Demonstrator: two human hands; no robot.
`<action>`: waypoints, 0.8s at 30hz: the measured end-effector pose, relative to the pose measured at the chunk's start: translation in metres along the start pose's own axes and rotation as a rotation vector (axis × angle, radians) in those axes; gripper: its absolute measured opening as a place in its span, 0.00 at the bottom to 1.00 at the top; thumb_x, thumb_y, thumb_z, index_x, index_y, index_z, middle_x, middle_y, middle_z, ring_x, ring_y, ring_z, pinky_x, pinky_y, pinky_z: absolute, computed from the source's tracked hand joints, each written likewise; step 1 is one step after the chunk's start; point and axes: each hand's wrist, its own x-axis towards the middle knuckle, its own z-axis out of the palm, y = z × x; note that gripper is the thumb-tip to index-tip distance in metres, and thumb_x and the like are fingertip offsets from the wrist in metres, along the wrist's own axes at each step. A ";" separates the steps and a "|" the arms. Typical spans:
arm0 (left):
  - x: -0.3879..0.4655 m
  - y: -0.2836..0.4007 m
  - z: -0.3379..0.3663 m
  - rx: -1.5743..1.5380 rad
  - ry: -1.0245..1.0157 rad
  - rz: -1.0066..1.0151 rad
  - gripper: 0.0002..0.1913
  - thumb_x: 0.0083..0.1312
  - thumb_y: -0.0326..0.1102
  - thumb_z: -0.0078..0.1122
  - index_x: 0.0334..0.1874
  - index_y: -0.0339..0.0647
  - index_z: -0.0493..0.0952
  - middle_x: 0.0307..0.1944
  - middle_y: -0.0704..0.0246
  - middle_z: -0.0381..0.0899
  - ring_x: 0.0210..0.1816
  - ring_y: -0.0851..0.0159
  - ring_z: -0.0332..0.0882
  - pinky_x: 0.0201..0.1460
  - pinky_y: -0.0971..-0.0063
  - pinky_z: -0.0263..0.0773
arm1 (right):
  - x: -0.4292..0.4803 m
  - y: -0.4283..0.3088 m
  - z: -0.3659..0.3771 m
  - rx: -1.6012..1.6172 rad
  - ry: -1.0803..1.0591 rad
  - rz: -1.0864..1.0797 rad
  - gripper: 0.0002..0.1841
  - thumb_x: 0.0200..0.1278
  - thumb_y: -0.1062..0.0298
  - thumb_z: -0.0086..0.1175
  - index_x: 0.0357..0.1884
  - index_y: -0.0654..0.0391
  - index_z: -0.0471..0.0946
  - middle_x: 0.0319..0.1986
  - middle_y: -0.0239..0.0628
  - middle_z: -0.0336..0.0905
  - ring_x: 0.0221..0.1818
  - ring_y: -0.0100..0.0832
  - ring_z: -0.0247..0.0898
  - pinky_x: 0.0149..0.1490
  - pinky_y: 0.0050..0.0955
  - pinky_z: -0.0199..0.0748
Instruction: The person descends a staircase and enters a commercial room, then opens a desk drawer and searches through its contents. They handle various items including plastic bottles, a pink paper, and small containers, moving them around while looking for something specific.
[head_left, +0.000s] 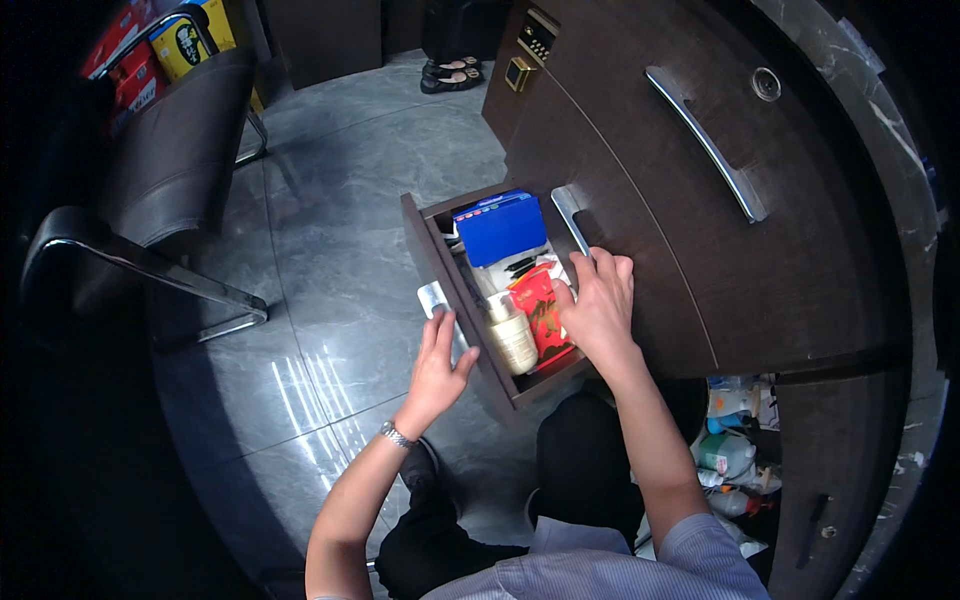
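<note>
A dark wooden drawer (461, 292) stands pulled out of the cabinet before me. My left hand (437, 375) is at its front, fingers over the metal drawer handle (433, 298) and thumb apart by the top edge. Whether those fingers grip is unclear. My right hand (598, 304) reaches over the drawer's inner end, thumb spread, fingertips at the lower end of the upper metal handle (571, 214). Inside the drawer are a blue box (502, 231), a cream-coloured bottle (513, 337), a red packet with gold print (541, 311) and black pens (523, 262).
Left of me is a dark padded chair (165, 150) with metal armrests. Boxes (184, 45) stand behind it. A person's shoes (451, 75) show at the far side, near a keypad lock (538, 37). Bottles (724, 457) fill the cabinet opening at my right.
</note>
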 end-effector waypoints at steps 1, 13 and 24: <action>0.014 0.005 -0.001 0.070 0.104 0.154 0.34 0.60 0.35 0.61 0.67 0.33 0.60 0.68 0.49 0.56 0.67 0.44 0.59 0.67 0.58 0.60 | 0.001 -0.001 0.003 -0.011 0.007 -0.001 0.20 0.51 0.62 0.63 0.45 0.62 0.79 0.50 0.48 0.70 0.52 0.47 0.62 0.58 0.43 0.62; 0.172 -0.008 0.045 1.054 -0.170 0.262 0.29 0.62 0.33 0.47 0.69 0.41 0.64 0.74 0.64 0.54 0.72 0.60 0.56 0.61 0.62 0.65 | 0.016 0.003 0.015 0.036 0.036 -0.060 0.20 0.48 0.66 0.64 0.44 0.64 0.78 0.53 0.49 0.67 0.54 0.47 0.60 0.58 0.44 0.60; 0.118 -0.001 -0.007 0.399 0.221 0.285 0.34 0.59 0.36 0.63 0.68 0.37 0.63 0.69 0.50 0.59 0.71 0.50 0.55 0.69 0.56 0.57 | 0.018 0.009 0.017 0.138 0.082 -0.042 0.17 0.46 0.67 0.63 0.38 0.66 0.80 0.52 0.53 0.68 0.53 0.49 0.61 0.59 0.46 0.61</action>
